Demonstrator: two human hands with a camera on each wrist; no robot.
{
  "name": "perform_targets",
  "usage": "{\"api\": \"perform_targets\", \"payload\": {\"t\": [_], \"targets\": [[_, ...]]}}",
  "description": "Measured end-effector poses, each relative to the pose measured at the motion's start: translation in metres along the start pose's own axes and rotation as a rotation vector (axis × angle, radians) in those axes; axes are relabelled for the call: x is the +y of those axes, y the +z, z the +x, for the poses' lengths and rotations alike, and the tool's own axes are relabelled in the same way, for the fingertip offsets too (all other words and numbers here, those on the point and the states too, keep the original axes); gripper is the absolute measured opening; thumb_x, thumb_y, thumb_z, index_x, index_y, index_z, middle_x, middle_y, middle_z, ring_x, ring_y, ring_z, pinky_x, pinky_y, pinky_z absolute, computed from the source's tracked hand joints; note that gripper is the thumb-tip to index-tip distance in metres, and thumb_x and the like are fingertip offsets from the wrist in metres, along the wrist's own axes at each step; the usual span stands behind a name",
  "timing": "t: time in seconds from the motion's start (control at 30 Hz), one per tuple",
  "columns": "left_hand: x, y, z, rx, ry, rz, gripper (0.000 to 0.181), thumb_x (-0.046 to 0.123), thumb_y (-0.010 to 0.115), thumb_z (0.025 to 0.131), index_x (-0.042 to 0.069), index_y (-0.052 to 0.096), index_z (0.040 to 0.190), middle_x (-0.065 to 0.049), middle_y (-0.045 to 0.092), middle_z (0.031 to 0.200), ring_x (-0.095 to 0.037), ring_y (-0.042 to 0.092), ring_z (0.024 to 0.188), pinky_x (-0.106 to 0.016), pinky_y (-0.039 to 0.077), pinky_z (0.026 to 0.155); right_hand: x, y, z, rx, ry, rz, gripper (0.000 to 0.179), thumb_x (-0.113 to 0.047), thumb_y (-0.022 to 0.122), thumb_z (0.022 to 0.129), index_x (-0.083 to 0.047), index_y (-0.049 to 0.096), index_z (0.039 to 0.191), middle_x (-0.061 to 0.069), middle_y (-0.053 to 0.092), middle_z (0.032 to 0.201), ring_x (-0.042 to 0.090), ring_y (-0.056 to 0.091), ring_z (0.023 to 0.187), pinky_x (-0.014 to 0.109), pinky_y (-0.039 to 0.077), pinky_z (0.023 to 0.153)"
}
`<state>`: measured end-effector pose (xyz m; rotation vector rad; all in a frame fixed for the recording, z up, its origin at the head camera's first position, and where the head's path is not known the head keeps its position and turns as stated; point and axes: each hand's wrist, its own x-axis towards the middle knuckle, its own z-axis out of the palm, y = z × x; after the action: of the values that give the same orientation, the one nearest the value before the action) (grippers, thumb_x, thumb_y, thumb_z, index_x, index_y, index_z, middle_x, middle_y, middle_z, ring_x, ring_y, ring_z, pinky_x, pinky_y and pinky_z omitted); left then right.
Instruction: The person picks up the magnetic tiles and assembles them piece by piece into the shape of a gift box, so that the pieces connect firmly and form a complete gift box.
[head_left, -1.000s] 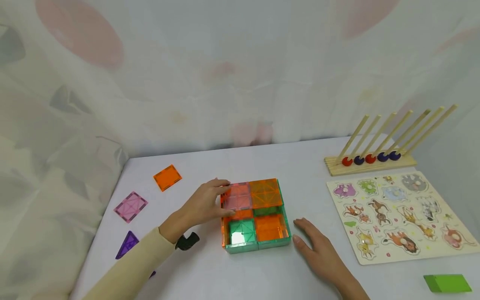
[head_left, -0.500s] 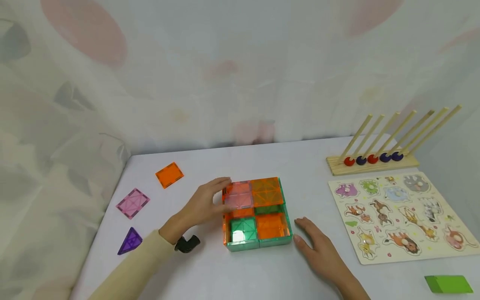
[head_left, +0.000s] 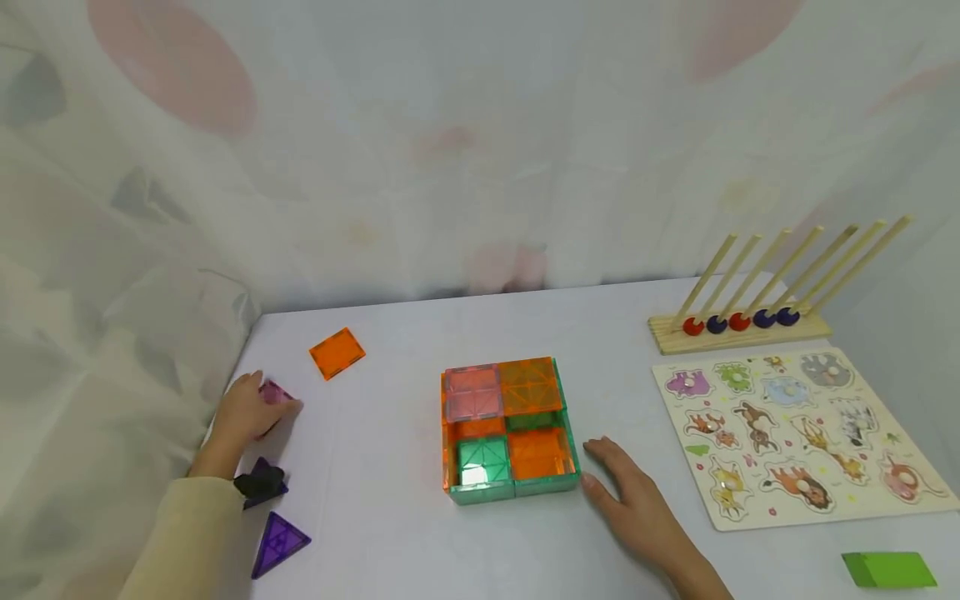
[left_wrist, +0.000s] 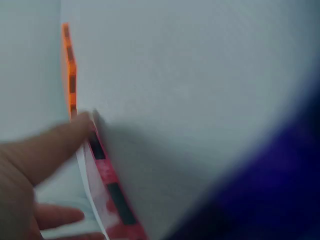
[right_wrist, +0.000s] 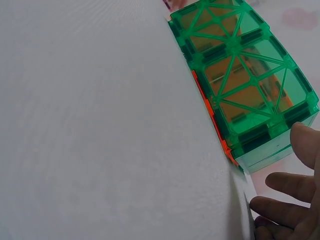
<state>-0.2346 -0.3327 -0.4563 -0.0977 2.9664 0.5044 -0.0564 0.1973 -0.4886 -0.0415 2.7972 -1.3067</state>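
Note:
Over a pink translucent square magnetic tile at the table's left is my left hand. Its thumb meets one end of the tile's pink edge in the left wrist view, with the other fingers spread rather straight; part of the tile is hidden. In the middle stands a low box of magnetic tiles, green and orange walled. A pink tile and an orange tile cover its far half. My right hand rests relaxed on the table beside the box's right near corner, holding nothing.
An orange tile lies at the back left. Two purple triangle tiles, one partly covered and one nearer, lie by my left sleeve. At right are a wooden peg rack, an animal puzzle board and a green block.
My left hand has left the box's left side and moved left to the loose pink tile. The box stays as it was. My right hand has hardly moved.

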Motion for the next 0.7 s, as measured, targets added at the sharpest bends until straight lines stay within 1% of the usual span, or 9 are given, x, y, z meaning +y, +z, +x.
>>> {"api": "perform_targets", "payload": {"t": [0.1, 0.17, 0.27, 0.33, 0.4, 0.47, 0.53, 0.63, 0.7], "targets": [[-0.018, -0.003, -0.011, -0.026, -0.034, 0.072, 0.090, 0.041, 0.074, 0.079, -0.025, 0.037, 0.128, -0.046, 0.045, 0.116, -0.053, 0.047, 0.097, -0.063, 0.044, 0.087, -0.001, 0.000, -0.001, 0.005, -0.014, -0.004, 0.049, -0.041, 0.055, 0.096, -0.014, 0.050, 0.138, 0.011, 0.045, 0.147, 0.036, 0.037, 0.139, 0.058, 0.030, 0.110], [-0.020, -0.005, -0.015, -0.030, -0.054, 0.090, 0.084, 0.042, 0.075, 0.077, -0.024, 0.044, 0.118, -0.043, 0.051, 0.106, -0.048, 0.050, 0.086, -0.058, 0.047, 0.077, -0.002, 0.000, -0.002, 0.011, -0.023, -0.007, 0.049, -0.039, 0.055, 0.097, -0.013, 0.050, 0.137, 0.012, 0.045, 0.147, 0.037, 0.037, 0.138, 0.059, 0.030, 0.109], [-0.019, -0.007, -0.017, -0.027, -0.042, 0.109, 0.075, 0.039, 0.076, 0.077, -0.021, 0.049, 0.111, -0.038, 0.056, 0.098, -0.043, 0.052, 0.079, -0.052, 0.048, 0.071, -0.003, 0.000, -0.003, 0.016, -0.029, -0.013, 0.048, -0.038, 0.055, 0.097, -0.013, 0.050, 0.137, 0.013, 0.045, 0.147, 0.038, 0.038, 0.137, 0.060, 0.032, 0.108], [-0.017, -0.008, -0.016, -0.028, -0.027, 0.125, 0.074, 0.038, 0.076, 0.078, -0.021, 0.049, 0.115, -0.039, 0.056, 0.103, -0.046, 0.052, 0.083, -0.055, 0.048, 0.075, -0.004, 0.001, -0.003, 0.017, -0.028, -0.013, 0.048, -0.038, 0.055, 0.097, -0.013, 0.051, 0.137, 0.014, 0.045, 0.147, 0.039, 0.039, 0.137, 0.060, 0.032, 0.107], [-0.017, -0.008, -0.016, -0.025, -0.013, 0.131, 0.079, 0.036, 0.075, 0.079, -0.021, 0.044, 0.124, -0.042, 0.053, 0.112, -0.052, 0.051, 0.092, -0.060, 0.046, 0.083, -0.004, 0.001, -0.003, 0.011, -0.024, -0.014, 0.048, -0.039, 0.054, 0.097, -0.014, 0.050, 0.137, 0.014, 0.045, 0.147, 0.039, 0.039, 0.137, 0.060, 0.032, 0.108], [-0.015, -0.008, -0.017, -0.034, -0.016, 0.120, 0.087, 0.038, 0.074, 0.080, -0.022, 0.037, 0.131, -0.044, 0.046, 0.123, -0.056, 0.047, 0.104, -0.064, 0.041, 0.092, -0.004, 0.001, -0.002, 0.004, -0.022, -0.007, 0.049, -0.040, 0.054, 0.097, -0.014, 0.050, 0.138, 0.013, 0.044, 0.147, 0.038, 0.038, 0.137, 0.060, 0.031, 0.108], [-0.012, -0.006, -0.018, -0.037, -0.017, 0.108, 0.092, 0.041, 0.072, 0.080, -0.023, 0.032, 0.135, -0.045, 0.040, 0.129, -0.059, 0.042, 0.112, -0.066, 0.037, 0.097, -0.003, 0.001, -0.002, 0.002, -0.019, -0.004, 0.050, -0.041, 0.054, 0.097, -0.014, 0.050, 0.138, 0.013, 0.044, 0.148, 0.038, 0.037, 0.138, 0.060, 0.031, 0.109], [0.001, -0.004, -0.024, -0.006, 0.004, 0.081, 0.091, 0.045, 0.072, 0.080, -0.020, 0.038, 0.133, -0.043, 0.046, 0.125, -0.056, 0.047, 0.107, -0.065, 0.041, 0.093, -0.002, 0.000, -0.002, 0.005, -0.020, 0.000, 0.051, -0.041, 0.055, 0.096, -0.013, 0.049, 0.138, 0.013, 0.044, 0.148, 0.038, 0.037, 0.138, 0.061, 0.030, 0.109], [0.014, -0.004, -0.029, 0.042, 0.043, 0.050, 0.085, 0.045, 0.073, 0.079, -0.018, 0.045, 0.130, -0.041, 0.053, 0.119, -0.052, 0.053, 0.100, -0.062, 0.046, 0.086, -0.001, 0.000, -0.002, 0.008, -0.025, -0.003, 0.050, -0.041, 0.055, 0.096, -0.013, 0.049, 0.138, 0.013, 0.044, 0.148, 0.038, 0.037, 0.138, 0.061, 0.030, 0.109]]}}
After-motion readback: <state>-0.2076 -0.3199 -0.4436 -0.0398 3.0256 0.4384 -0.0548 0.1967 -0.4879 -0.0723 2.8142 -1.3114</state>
